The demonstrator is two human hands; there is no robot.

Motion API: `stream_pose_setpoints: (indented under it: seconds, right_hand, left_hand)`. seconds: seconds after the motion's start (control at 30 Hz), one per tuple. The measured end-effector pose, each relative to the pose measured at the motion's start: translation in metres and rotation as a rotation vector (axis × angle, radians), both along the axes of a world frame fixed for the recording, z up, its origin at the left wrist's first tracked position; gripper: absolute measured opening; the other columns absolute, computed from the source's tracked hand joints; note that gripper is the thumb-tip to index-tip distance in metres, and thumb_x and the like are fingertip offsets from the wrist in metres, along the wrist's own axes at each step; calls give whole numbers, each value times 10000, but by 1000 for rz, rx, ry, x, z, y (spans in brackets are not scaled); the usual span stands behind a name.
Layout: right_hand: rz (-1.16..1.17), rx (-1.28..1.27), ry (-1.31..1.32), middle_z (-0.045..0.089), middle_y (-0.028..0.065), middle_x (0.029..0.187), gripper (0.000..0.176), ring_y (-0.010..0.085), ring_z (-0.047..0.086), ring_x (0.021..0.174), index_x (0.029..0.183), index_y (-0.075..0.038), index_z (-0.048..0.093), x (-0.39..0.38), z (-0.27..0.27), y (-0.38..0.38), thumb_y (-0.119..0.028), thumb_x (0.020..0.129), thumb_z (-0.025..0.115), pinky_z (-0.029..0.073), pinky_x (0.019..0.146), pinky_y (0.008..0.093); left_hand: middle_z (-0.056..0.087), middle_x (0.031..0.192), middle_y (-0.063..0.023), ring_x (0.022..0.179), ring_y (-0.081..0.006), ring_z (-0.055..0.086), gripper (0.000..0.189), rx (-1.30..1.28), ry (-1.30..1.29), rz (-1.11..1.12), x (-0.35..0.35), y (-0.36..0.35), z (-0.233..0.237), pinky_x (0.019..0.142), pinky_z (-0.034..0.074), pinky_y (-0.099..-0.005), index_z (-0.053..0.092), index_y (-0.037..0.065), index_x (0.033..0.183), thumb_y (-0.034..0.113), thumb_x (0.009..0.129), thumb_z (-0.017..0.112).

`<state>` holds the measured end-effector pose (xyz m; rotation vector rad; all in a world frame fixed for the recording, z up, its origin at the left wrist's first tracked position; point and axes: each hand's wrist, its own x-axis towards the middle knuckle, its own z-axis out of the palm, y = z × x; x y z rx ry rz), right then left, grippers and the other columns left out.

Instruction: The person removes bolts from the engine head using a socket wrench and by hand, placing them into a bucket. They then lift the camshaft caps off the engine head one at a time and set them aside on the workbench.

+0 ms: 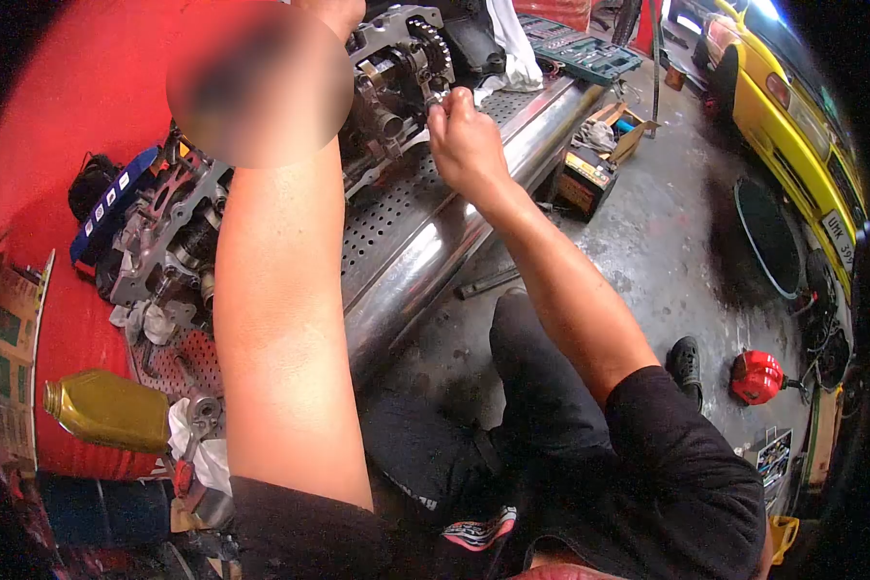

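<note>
An engine part with a toothed sprocket and bare metal castings, apparently a cylinder head [382, 121], rests on the perforated metal bench [386, 227]. At its near right side, my right hand [466, 145] is closed in a fist against the metal. Whatever lies inside those fingers is too small or hidden to name. My left arm reaches across to the far side of the casting, where a little of my left hand [333, 12] shows at the top edge. A blurred patch covers part of that forearm, and the left fingers are out of sight.
More engine castings [169, 237] lie left of my left arm, near an olive oil jug [116, 411]. A green socket set case [580, 48] sits at the bench's far end. On the floor are a battery [586, 179] and a red object [756, 377]; a yellow car [792, 126] stands right.
</note>
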<state>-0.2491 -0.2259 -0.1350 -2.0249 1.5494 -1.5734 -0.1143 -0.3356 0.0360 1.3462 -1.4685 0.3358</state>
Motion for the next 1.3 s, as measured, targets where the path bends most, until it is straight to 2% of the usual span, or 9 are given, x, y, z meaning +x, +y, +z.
stream_pose_setpoints:
  seconds: [0.2, 0.37, 0.67, 0.77, 0.8, 0.9, 1.13, 1.2, 1.3]
  right_hand:
    - [-50, -169, 17, 645, 305, 813, 369, 513, 624, 825, 937, 45, 577, 0, -30, -52, -288, 1015, 437, 483, 794, 576]
    - [106, 155, -234, 647, 240, 769, 316, 470, 639, 770, 954, 20, 548, -4, -19, -31, -283, 1012, 479, 481, 702, 534]
    - [24, -21, -112, 648, 294, 753, 340, 504, 640, 734, 889, 28, 557, 3, -9, -29, -272, 1017, 456, 494, 684, 559]
    - [383, 552, -766, 646, 174, 707, 384, 292, 630, 632, 879, 26, 577, -5, -2, -27, -335, 998, 523, 499, 630, 428]
    - [350, 437, -537, 639, 122, 709, 389, 191, 622, 674, 900, 31, 585, -12, -5, -24, -345, 990, 545, 503, 638, 395]
    - [30, 57, -221, 678, 228, 840, 353, 421, 667, 854, 933, 24, 578, 0, -12, -16, -321, 992, 531, 493, 776, 509]
    - [-74, -41, 39, 637, 235, 740, 341, 442, 652, 758, 898, 1, 551, 0, -12, -28, -313, 1010, 476, 487, 722, 538]
    - [259, 414, -538, 632, 230, 716, 379, 429, 649, 718, 902, 6, 555, -5, -4, -35, -349, 1012, 479, 490, 699, 524]
    - [326, 509, -673, 662, 238, 763, 424, 393, 657, 688, 925, 28, 568, -9, -10, -39, -384, 1003, 506, 507, 681, 473]
  left_hand:
    - [664, 1021, -309, 996, -471, 639, 448, -19, 4, -10, 3, -8, 2, 873, 483, -534, 533, -25, 1129, 401, 998, 485]
    - [656, 1023, -328, 1008, -486, 629, 448, -32, 29, -82, 4, -10, 0, 862, 487, -546, 520, -39, 1135, 386, 994, 499]
    - [646, 1029, -346, 1007, -498, 624, 444, -15, 59, -62, 1, -6, 1, 872, 483, -553, 514, -33, 1154, 381, 995, 489]
    - [646, 1027, -346, 1005, -499, 624, 444, -32, 48, -89, 2, -7, 0, 870, 484, -553, 512, -32, 1155, 382, 996, 488]
    - [646, 1027, -345, 1005, -499, 623, 444, -25, 53, -87, 2, -8, 0, 869, 484, -552, 511, -31, 1157, 382, 996, 487]
    - [646, 1029, -344, 1007, -498, 623, 446, -13, 64, -78, 1, -5, 1, 869, 485, -552, 509, -31, 1160, 384, 997, 486]
    - [643, 1048, -342, 1017, -496, 620, 452, -7, 72, -90, 1, -2, 2, 873, 481, -550, 508, -29, 1171, 387, 997, 488]
    - [643, 1048, -342, 1018, -497, 619, 451, -20, 77, -93, 0, -6, 1, 874, 481, -550, 508, -28, 1174, 386, 997, 490]
    - [643, 1044, -344, 1017, -497, 620, 450, -18, 72, -75, -1, -4, 0, 877, 481, -548, 508, -32, 1173, 381, 995, 494]
